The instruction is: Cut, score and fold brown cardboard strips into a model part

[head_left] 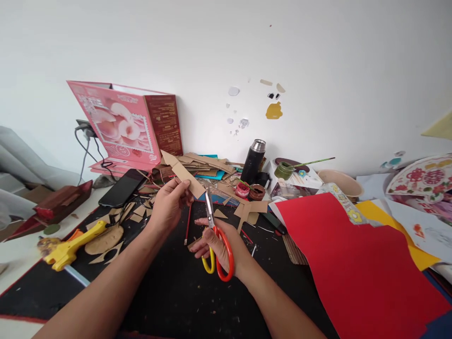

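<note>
Pinched in my left hand (173, 197) is a narrow strip of brown cardboard (181, 173) with a pointed upper end. My right hand (221, 245) holds scissors (209, 212) with one red and one yellow handle loop. The blades point up and look nearly closed, their tips close to the strip's lower right end. Whether they touch it I cannot tell. Below the hands lies a black work surface (197, 301), with a red pencil (188, 223) between them.
Cardboard scraps (208, 165) pile up at the back. Around them are a pink box (123, 127), a phone (123, 187), a black thermos (252, 162), paint jars (242, 189), a yellow-handled glue gun (74, 247) at left and red paper (353, 263) at right.
</note>
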Demonstrator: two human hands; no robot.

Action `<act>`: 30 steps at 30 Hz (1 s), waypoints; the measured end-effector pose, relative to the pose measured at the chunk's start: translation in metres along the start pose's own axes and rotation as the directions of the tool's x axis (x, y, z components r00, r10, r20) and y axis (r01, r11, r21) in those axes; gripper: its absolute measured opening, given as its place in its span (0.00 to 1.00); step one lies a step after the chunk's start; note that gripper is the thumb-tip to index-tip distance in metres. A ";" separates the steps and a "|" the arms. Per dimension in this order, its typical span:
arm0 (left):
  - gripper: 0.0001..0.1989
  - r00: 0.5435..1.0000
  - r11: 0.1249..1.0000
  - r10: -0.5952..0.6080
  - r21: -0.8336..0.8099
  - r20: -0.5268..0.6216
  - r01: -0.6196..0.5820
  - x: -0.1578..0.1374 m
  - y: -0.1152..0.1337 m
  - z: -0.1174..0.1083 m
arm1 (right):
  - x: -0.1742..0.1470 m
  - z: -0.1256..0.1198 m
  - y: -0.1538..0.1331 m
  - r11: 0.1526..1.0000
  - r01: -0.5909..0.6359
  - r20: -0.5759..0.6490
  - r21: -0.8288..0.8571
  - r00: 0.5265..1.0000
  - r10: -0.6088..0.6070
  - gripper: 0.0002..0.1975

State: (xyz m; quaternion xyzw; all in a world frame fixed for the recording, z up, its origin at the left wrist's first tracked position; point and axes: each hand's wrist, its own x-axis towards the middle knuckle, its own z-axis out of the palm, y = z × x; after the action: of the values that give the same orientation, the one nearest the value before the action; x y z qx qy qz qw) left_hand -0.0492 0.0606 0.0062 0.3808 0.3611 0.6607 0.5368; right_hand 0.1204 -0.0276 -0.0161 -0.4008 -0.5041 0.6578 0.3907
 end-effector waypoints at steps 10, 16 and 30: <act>0.13 0.992 0.985 0.129 0.119 -0.011 -0.127 -0.004 0.004 0.002 | -0.003 -0.003 0.006 0.995 0.001 -0.014 -0.099 1.000 -0.003 0.53; 0.13 0.990 0.982 0.139 0.136 -0.038 -0.133 -0.003 0.005 0.002 | -0.004 -0.007 0.009 0.976 0.035 -0.029 -0.217 0.999 -0.042 0.46; 0.13 0.985 0.963 0.172 0.209 0.021 -0.173 -0.005 0.008 0.002 | -0.005 -0.011 0.012 0.964 0.051 0.058 -0.261 0.998 -0.037 0.52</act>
State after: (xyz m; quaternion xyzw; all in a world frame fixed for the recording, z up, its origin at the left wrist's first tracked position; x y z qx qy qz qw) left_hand -0.0502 0.0545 0.0133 0.4662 0.3934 0.6626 0.4345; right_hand 0.1308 -0.0306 -0.0293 -0.4202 -0.6056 0.5868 0.3351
